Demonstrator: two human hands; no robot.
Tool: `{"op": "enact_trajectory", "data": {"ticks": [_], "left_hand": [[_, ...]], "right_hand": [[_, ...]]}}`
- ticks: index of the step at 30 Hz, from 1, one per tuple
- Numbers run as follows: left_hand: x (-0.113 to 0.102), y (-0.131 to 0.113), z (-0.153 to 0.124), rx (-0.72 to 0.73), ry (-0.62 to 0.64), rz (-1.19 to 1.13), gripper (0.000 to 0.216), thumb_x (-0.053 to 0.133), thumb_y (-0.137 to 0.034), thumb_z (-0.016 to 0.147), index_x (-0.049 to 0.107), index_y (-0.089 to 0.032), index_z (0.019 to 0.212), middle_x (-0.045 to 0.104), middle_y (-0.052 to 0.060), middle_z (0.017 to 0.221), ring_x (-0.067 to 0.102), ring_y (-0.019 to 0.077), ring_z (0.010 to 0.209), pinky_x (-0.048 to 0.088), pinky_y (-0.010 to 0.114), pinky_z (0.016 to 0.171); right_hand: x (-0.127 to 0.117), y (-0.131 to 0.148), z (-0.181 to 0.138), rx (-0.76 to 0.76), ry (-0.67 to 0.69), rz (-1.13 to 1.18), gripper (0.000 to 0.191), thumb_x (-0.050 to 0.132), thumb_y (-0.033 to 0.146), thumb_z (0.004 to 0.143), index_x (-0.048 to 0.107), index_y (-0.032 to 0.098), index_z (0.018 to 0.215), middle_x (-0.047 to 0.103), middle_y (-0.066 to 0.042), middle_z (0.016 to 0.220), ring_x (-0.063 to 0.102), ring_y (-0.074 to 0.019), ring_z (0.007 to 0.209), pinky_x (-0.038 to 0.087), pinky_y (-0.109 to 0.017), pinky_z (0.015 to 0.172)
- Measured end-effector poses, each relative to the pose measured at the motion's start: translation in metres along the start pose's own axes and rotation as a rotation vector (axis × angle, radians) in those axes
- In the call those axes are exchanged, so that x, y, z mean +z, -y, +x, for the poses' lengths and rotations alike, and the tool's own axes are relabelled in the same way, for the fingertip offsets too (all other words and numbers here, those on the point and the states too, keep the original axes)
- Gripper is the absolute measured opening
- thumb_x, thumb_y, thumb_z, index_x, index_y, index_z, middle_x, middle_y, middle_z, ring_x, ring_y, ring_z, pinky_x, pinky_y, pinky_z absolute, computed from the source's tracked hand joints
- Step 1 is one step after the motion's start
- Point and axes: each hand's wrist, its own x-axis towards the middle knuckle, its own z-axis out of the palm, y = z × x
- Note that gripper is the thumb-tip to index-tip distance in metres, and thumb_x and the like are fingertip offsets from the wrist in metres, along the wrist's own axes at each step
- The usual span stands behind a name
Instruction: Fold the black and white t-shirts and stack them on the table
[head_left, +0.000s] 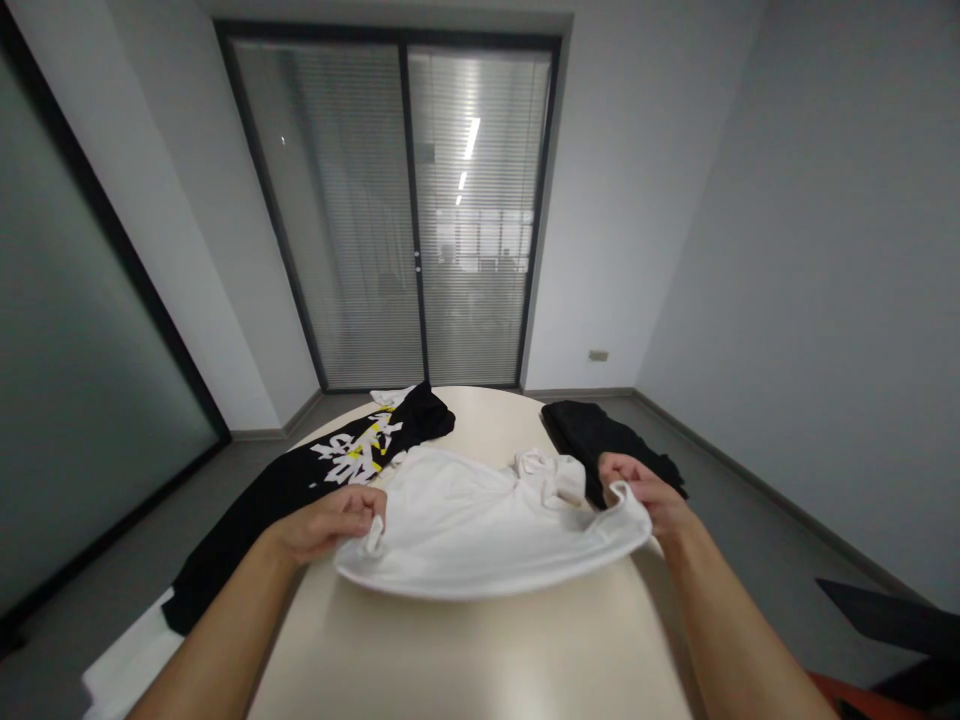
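Note:
A white garment [472,525] lies spread on the beige oval table [480,660], its near edge lifted a little off the surface. My left hand [334,522] pinches the garment's near left corner. My right hand [641,495] grips its near right corner, fingers curled round the fabric. Both hands hold the hem stretched between them. A bunched white part [551,472] sits at the garment's far right side.
A black garment with white and yellow print [330,470] drapes over the table's left edge, with white cloth [124,670] below it. Another black garment [600,435] lies at the far right edge. Blinds cover glass doors [405,210] beyond. An orange and black seat [877,690] is at lower right.

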Motion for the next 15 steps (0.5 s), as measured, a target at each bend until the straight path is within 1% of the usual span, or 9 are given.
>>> {"op": "enact_trajectory", "data": {"ticks": [2,3,5,7,9,12,14,15], "left_hand": [[0.001,0.002,0.002,-0.091,0.107,0.122,0.041,0.086,-0.048,0.065,0.068,-0.013,0.076,0.067,0.004,0.067,0.055,0.0112,0.056,0.034,0.018,0.052],[0.002,0.003,0.004,-0.118,0.139,0.166,0.041,0.085,-0.049,0.067,0.068,-0.013,0.079,0.067,0.004,0.068,0.055,0.0113,0.057,0.034,0.019,0.053],[0.001,0.004,0.006,-0.128,0.164,0.197,0.042,0.083,-0.050,0.069,0.067,-0.014,0.081,0.067,0.004,0.069,0.055,0.0117,0.058,0.034,0.019,0.054],[0.001,0.003,0.007,-0.065,0.138,0.145,0.043,0.082,-0.052,0.070,0.066,-0.014,0.080,0.068,0.005,0.071,0.056,0.0133,0.060,0.036,0.021,0.056],[0.001,0.000,0.005,0.048,0.074,0.029,0.044,0.081,-0.054,0.070,0.064,-0.014,0.078,0.065,0.004,0.064,0.058,0.0154,0.062,0.040,0.023,0.060],[0.000,-0.005,-0.003,0.207,-0.023,-0.129,0.041,0.082,-0.051,0.070,0.062,-0.015,0.075,0.051,-0.003,0.049,0.050,0.0121,0.054,0.040,0.021,0.059],[0.000,-0.005,-0.011,0.218,-0.018,-0.148,0.041,0.082,-0.050,0.070,0.062,-0.014,0.075,0.049,-0.004,0.046,0.043,0.0088,0.047,0.037,0.019,0.054],[0.000,-0.004,-0.015,0.183,0.013,-0.127,0.042,0.081,-0.051,0.070,0.063,-0.014,0.075,0.051,-0.004,0.047,0.041,0.0080,0.045,0.035,0.019,0.051]], "right_hand": [[0.003,-0.003,0.000,0.063,0.175,0.011,0.047,0.088,0.044,0.054,0.062,0.016,0.082,0.045,0.009,0.050,0.033,-0.0040,0.036,0.026,-0.016,0.037],[0.005,-0.004,0.001,0.071,0.235,0.017,0.047,0.088,0.044,0.055,0.062,0.015,0.083,0.043,0.009,0.050,0.032,-0.0036,0.037,0.026,-0.016,0.037],[0.009,-0.003,0.003,0.054,0.296,0.027,0.045,0.087,0.044,0.059,0.062,0.015,0.083,0.043,0.009,0.051,0.033,-0.0044,0.040,0.027,-0.016,0.040],[0.014,0.003,0.003,0.021,0.294,0.038,0.040,0.084,0.042,0.063,0.062,0.015,0.081,0.044,0.006,0.054,0.037,-0.0065,0.046,0.031,-0.018,0.045],[0.017,0.011,0.001,-0.012,0.251,0.061,0.035,0.080,0.042,0.066,0.061,0.016,0.079,0.044,0.005,0.058,0.040,-0.0085,0.051,0.033,-0.020,0.048],[0.019,0.023,-0.006,-0.044,0.187,0.093,0.031,0.077,0.041,0.065,0.059,0.017,0.074,0.040,0.004,0.059,0.039,-0.0107,0.054,0.036,-0.023,0.052],[0.018,0.028,-0.014,-0.043,0.175,0.092,0.031,0.077,0.041,0.065,0.059,0.017,0.072,0.039,0.004,0.057,0.037,-0.0106,0.053,0.035,-0.023,0.052],[0.017,0.028,-0.020,-0.022,0.184,0.082,0.032,0.077,0.042,0.065,0.059,0.017,0.071,0.039,0.004,0.056,0.036,-0.0101,0.053,0.034,-0.023,0.051]]}}
